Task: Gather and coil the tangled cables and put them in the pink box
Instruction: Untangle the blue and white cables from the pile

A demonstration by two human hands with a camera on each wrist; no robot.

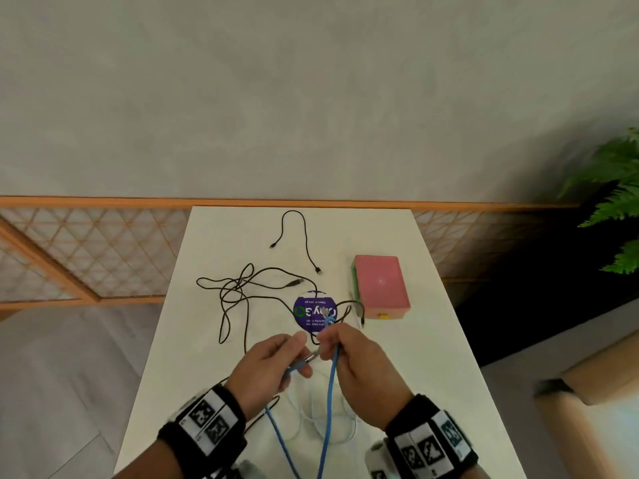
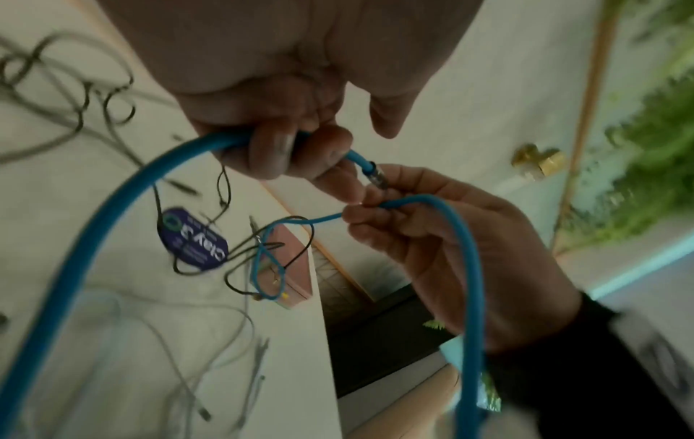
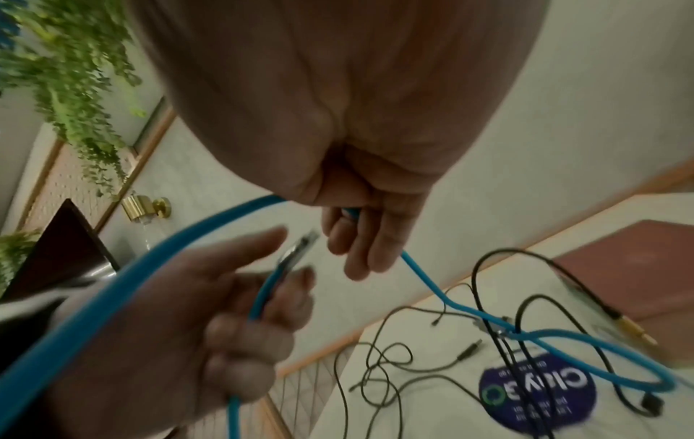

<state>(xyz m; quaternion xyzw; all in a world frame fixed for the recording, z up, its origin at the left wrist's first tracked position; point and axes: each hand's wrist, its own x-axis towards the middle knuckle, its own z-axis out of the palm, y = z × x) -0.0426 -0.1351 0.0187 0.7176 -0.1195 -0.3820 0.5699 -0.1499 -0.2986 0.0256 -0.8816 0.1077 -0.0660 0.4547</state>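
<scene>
A blue cable [image 1: 330,392] runs up from the near table edge into both my hands. My left hand [image 1: 294,354] grips it just behind its metal plug [image 2: 377,178]. My right hand [image 1: 328,347] pinches a further stretch, and from there the cable loops over the round purple sticker [image 1: 311,314]. In the right wrist view the blue cable [image 3: 150,255] crosses black cables by the sticker. A tangle of black cables [image 1: 238,292] lies left of centre, with a short black cable [image 1: 306,236] behind it. The pink box [image 1: 380,285] sits shut on the right.
A thin white cable [image 1: 311,409] lies on the white table [image 1: 432,375] under my hands. A wooden lattice rail [image 1: 86,243] runs behind the table. A green plant [image 1: 619,202] hangs at the far right, above a cardboard box [image 1: 605,375] on the floor.
</scene>
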